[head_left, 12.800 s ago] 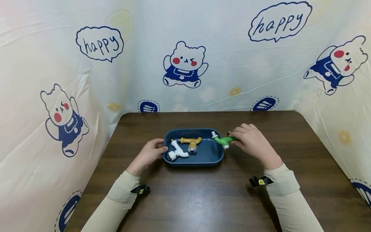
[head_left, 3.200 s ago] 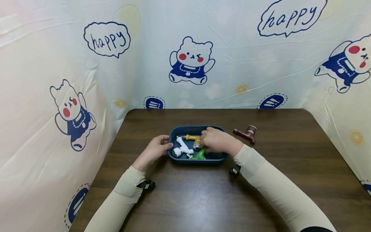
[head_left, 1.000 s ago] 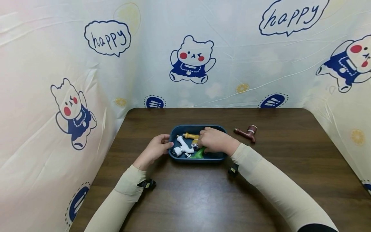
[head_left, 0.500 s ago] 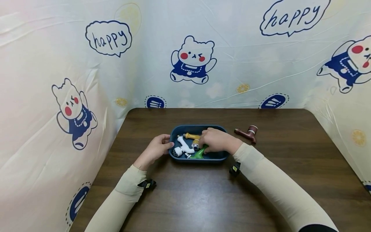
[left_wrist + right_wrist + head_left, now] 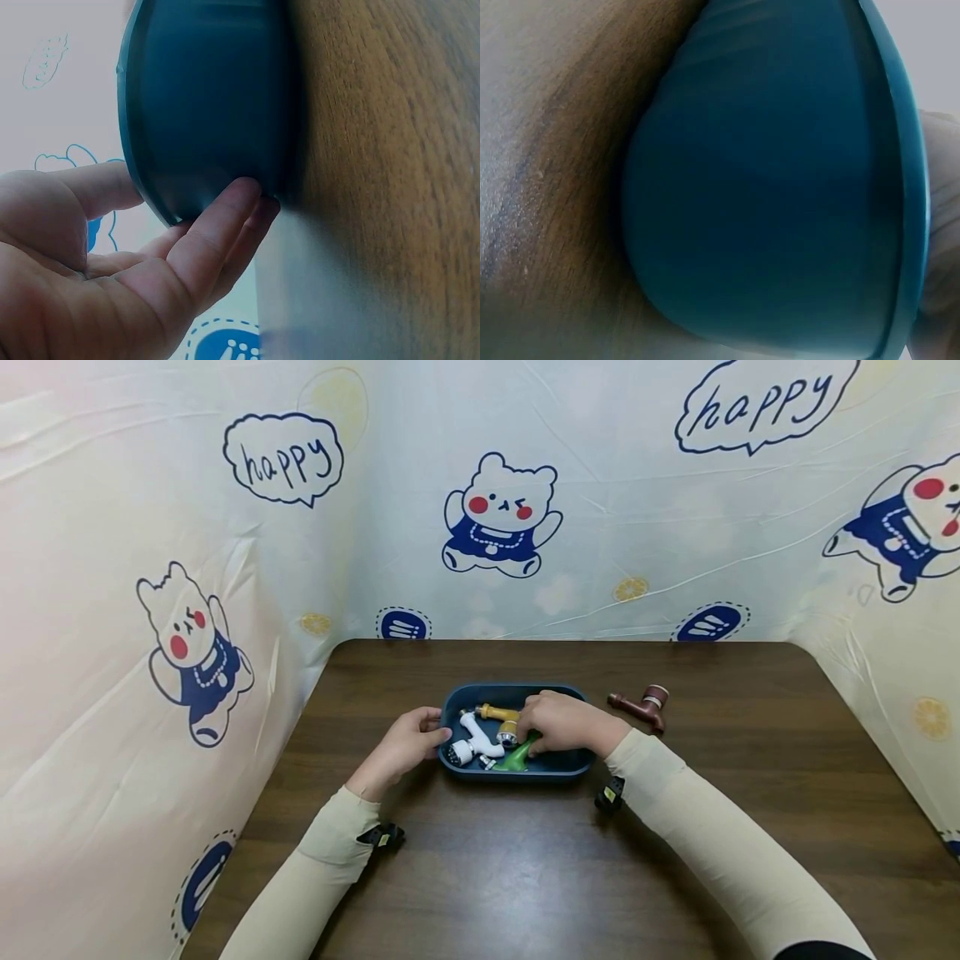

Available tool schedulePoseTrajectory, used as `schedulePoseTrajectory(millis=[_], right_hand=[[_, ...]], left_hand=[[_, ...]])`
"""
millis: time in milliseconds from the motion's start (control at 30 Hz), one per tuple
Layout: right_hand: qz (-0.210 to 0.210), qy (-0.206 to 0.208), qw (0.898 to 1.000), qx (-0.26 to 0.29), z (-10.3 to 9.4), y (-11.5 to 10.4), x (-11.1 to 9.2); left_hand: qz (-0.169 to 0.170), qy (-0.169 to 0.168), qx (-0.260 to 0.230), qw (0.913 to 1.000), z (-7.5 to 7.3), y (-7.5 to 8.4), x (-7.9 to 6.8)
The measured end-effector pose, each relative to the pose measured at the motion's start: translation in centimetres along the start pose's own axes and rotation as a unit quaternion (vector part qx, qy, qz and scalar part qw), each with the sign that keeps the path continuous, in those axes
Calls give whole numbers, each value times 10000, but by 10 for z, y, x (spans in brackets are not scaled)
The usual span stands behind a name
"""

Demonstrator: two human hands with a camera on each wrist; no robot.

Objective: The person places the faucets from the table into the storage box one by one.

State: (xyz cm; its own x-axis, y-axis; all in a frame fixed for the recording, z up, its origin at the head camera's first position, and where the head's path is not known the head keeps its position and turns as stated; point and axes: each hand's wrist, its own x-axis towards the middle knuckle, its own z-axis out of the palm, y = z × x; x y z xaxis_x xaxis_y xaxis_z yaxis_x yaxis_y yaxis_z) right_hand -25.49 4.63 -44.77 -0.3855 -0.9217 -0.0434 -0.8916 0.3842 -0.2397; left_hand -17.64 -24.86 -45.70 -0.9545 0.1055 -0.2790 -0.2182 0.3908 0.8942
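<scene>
My left hand [image 5: 408, 743] grips the left end of a dark blue tray [image 5: 517, 777]. In the left wrist view its thumb is at the rim and its fingers lie against the outer wall. My right hand [image 5: 566, 725] reaches into the tray, fingers curled down on a green faucet [image 5: 514, 760], whose right part they cover. A white faucet [image 5: 482, 740] lies at the left inside the tray. Behind it is a yellow faucet [image 5: 495, 712], its right end hidden by the right hand. The right wrist view is mostly filled by the tray's outer wall [image 5: 757, 180].
A brown-red faucet [image 5: 641, 707] lies on the wooden table [image 5: 487, 877], just right of the tray. Behind the table hangs a pale cloth [image 5: 585, 543] printed with bears.
Since the oldest frame, the green faucet has moved from the right hand above the tray's right rim down into the tray. The brown-red faucet is now uncovered. The last second shows barely any movement.
</scene>
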Motion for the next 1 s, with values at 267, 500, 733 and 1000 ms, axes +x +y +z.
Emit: schedulePoseTrajectory(millis=[267, 500, 733, 1000], right_hand=[[42, 31, 10000, 7, -1, -2, -1], [38, 109, 9998, -184, 2, -1, -2], [31, 206, 9993, -307, 4, 0, -2], [5, 236, 9989, -395, 4, 2, -3]], left_hand=[[-30, 49, 47, 10000, 1, -1, 1], [18, 67, 49, 10000, 0, -2, 1], [20, 84, 72, 9999, 0, -2, 1], [-33, 59, 45, 10000, 0, 0, 0]])
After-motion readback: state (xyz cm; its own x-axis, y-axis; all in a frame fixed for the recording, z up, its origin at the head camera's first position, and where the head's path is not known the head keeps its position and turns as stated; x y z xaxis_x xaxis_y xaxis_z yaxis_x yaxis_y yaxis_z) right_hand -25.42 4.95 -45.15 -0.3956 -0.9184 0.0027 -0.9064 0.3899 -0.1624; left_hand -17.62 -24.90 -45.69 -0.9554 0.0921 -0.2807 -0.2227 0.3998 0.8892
